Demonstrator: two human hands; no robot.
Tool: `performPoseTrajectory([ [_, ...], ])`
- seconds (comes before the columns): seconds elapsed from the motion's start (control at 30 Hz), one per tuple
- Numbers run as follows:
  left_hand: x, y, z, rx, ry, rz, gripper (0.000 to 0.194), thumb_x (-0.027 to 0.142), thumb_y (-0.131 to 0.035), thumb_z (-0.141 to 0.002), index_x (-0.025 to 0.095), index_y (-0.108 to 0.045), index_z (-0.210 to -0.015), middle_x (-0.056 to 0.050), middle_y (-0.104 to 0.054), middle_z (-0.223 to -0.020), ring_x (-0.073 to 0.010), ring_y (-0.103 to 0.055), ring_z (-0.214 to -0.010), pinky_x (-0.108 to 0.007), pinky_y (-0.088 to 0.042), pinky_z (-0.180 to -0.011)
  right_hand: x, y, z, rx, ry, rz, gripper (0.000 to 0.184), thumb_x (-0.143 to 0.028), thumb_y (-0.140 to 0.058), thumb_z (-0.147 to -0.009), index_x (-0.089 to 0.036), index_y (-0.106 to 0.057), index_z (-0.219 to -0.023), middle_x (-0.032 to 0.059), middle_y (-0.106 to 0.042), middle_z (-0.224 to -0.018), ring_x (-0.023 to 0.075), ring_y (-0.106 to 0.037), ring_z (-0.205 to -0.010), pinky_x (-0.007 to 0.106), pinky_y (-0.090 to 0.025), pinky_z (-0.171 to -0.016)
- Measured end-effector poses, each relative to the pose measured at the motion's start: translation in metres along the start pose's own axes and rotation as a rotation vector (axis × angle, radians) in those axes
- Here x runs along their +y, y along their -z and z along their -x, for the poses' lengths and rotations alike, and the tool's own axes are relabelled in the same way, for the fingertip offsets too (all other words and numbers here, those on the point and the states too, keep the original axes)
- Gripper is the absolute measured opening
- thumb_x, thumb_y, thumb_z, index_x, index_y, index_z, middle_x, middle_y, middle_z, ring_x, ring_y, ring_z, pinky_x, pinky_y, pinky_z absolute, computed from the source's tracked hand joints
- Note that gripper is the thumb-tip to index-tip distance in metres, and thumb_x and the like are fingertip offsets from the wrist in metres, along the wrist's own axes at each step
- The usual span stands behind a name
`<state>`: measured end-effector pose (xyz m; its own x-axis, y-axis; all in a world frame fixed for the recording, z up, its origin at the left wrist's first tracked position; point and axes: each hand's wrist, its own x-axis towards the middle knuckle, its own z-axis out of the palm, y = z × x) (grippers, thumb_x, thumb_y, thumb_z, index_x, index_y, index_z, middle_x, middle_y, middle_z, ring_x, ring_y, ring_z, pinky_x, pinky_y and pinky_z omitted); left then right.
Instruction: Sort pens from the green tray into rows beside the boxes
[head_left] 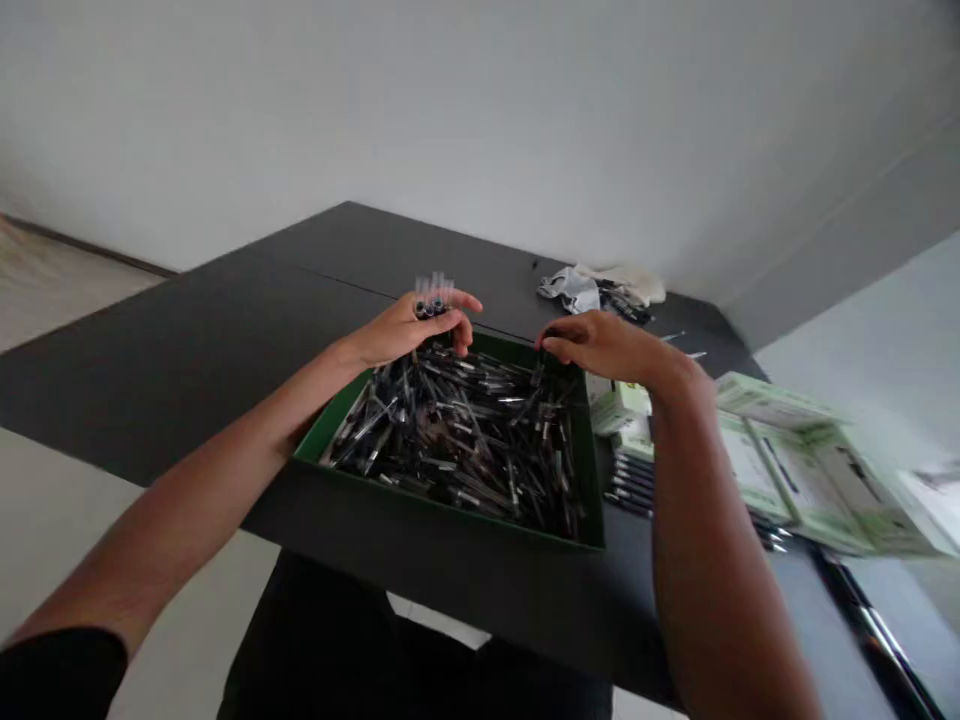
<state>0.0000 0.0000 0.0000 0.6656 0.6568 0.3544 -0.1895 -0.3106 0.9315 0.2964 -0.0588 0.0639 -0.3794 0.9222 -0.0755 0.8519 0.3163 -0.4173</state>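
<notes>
Left hand raised above the green box's far rim, fingers clamped on a few pens (blurred, count unverified). Right hand angled down at the far corner, fingertips together; any hold unconfirmed. Loose pens fill the box.

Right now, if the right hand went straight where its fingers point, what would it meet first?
Probably the left hand holding pens, beyond the green box's rim, though depth is unclear.

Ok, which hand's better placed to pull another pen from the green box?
Probably the right hand: it looks empty, with its fingertips at the far rim of the green box. The left hand already holds a small bunch of pens.
</notes>
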Motion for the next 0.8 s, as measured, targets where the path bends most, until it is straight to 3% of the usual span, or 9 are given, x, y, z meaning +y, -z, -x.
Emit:
performPoseTrajectory([
  [0.47,0.0001,-0.0015,-0.0011,0.0,0.007,0.012,0.034,0.043,-0.076,-0.098,0.016,-0.071,-0.118,-0.003,-0.077,-0.083,-0.0153,-0.075,-0.076,-0.027,-0.057,-0.074,0.0025,-0.001,-0.0024,-0.028,-0.041,-0.036,0.027,-0.034,-0.055,-0.093,-0.02,-0.077,-0.101,0.0019,-0.073,-0.075,0.0187,-0.066,-0.071,0.029,-0.044,-0.065],
  [0.8,-0.0011,-0.0008,-0.0014,-0.01,0.004,0.015,0.033,0.041,-0.074,-0.099,0.016,-0.071,-0.119,-0.003,-0.077,-0.084,-0.0151,-0.075,-0.077,-0.027,-0.057,-0.075,0.0094,-0.0081,-0.0069,-0.043,-0.068,-0.183,0.025,-0.032,-0.047,-0.102,-0.022,-0.065,-0.087,0.0003,-0.066,-0.065,0.0158,-0.062,-0.054,0.028,-0.045,-0.056],
])
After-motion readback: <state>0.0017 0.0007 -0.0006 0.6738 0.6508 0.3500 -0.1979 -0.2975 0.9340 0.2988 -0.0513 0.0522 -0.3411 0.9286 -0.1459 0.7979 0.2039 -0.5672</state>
